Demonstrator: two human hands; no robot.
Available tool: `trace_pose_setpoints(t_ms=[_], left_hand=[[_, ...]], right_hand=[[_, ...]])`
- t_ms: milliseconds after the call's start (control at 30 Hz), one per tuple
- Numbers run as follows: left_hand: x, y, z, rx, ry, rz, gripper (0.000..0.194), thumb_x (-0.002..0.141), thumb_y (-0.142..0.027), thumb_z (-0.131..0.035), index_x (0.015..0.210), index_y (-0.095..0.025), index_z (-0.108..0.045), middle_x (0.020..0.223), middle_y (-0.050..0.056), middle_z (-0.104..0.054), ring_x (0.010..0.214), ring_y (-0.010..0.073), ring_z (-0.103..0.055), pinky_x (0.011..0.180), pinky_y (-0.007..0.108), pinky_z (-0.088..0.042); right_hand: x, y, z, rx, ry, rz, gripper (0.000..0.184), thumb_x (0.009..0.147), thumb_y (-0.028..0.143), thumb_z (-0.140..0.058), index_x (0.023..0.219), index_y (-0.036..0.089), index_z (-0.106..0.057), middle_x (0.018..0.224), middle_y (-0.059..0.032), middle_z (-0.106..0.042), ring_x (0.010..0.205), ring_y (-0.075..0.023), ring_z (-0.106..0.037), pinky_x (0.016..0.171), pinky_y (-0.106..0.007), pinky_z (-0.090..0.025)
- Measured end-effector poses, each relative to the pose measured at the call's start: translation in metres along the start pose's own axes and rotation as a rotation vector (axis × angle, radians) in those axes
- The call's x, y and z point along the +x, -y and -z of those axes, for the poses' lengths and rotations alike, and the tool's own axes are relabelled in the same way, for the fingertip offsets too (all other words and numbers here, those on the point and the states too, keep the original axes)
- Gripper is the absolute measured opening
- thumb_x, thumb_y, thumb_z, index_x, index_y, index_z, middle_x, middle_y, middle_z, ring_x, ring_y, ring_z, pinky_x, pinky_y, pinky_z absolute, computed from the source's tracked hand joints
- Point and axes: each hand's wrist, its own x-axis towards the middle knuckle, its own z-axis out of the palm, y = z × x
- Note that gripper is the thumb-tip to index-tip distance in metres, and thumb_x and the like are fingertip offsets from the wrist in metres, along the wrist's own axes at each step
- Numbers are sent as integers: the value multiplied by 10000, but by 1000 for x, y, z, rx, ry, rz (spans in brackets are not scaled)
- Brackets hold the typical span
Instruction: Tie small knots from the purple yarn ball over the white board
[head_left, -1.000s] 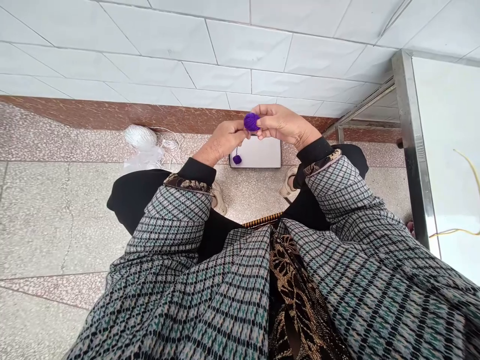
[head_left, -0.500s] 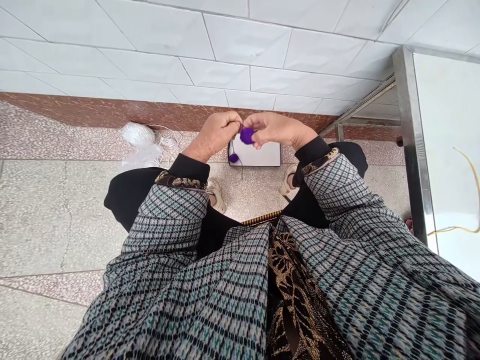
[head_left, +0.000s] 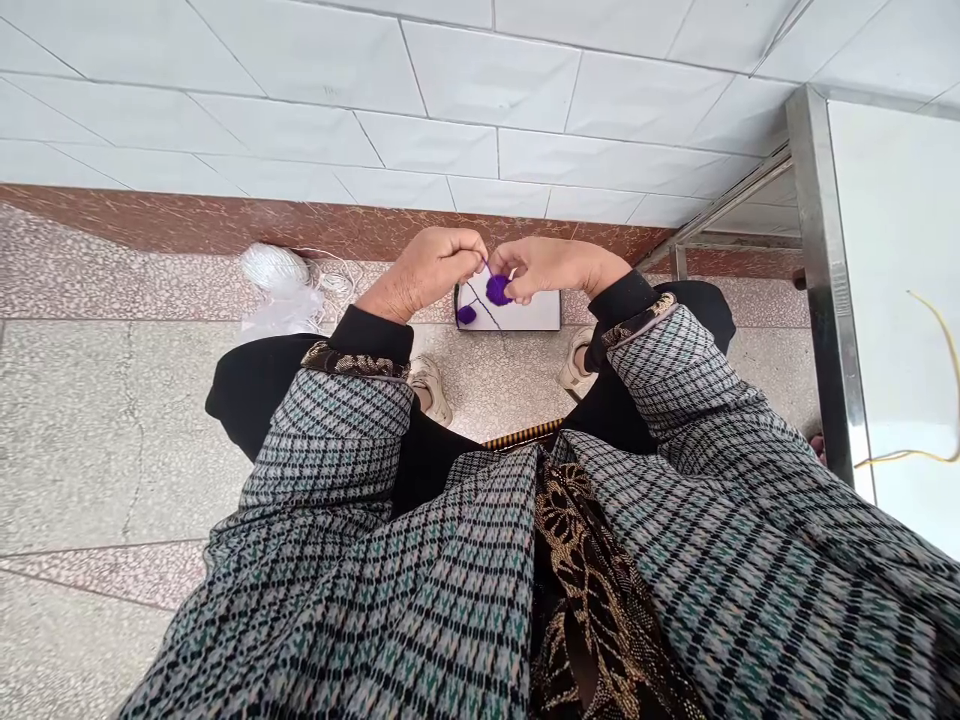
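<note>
Purple yarn wound into a small ball (head_left: 498, 291) sits in the fingers of my right hand (head_left: 564, 267), thumb and fingers closed around it. My left hand (head_left: 430, 268) is pinched on the purple strand (head_left: 488, 266), which runs from its fingertips to the ball. Below the hands, a second, smaller purple yarn ball (head_left: 466, 315) rests at the left end of a shallow box with a white inside (head_left: 532, 312). A dark strand crosses that box diagonally. The far ends of the strands are hard to trace.
White yarn (head_left: 274, 267) and a clear plastic bag (head_left: 281, 312) lie on the floor at left, by the tiled wall (head_left: 420, 150). A metal-framed table (head_left: 840, 330) stands at right, with a yellow cord (head_left: 946, 345) on it. My shoes (head_left: 430, 388) flank the box.
The purple ball has moved slightly down and right in my right hand, which tilted a little. The strand between my hands is longer. The dark strand over the box now slants more.
</note>
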Motion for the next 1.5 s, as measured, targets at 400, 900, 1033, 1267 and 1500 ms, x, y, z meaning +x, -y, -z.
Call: trace_pose_setpoints(t_ms=[400,900,1033,1267,1500], left_hand=[[0,1,-12,-71,187,-18,224,827,-78,-547,633,-171,-611,584,-18,-546,580,114,-523,702,270,-485],[0,3,-9,-242,136,-26,225,838,-131,-570,618,-174,-589,607,8,-562,608,133,-548,712,278,-510],[-1,2,-16,-257,185,13,204,836,-128,-600,639,-167,-633,571,-9,-555,556,119,-541,663,265,-503],[1,11,-11,-360,179,3,253,823,-124,-628,574,-168,-617,548,-3,-565,514,109,-549,622,267,-493],[3,24,-16,-712,148,0,429,1049,-478,-560,769,-168,-659,678,46,-647,588,144,-632,650,303,-569]], right_hand=[[10,2,6,82,-368,136,230,908,63,-724,998,192,-556,784,43,-603,691,-103,-581,707,-232,-530],[-2,12,11,519,-240,443,370,931,316,-825,1112,224,-516,887,47,-599,769,-88,-637,793,-215,-585],[9,5,6,155,-398,210,219,945,58,-672,1005,195,-512,806,53,-574,656,-74,-553,700,-211,-524],[-8,2,15,-290,310,33,247,750,108,-854,921,145,-680,838,5,-698,733,-121,-642,681,-229,-541],[-6,-8,27,387,306,367,443,843,344,-899,1125,145,-621,939,-14,-709,778,-105,-662,750,-221,-599]])
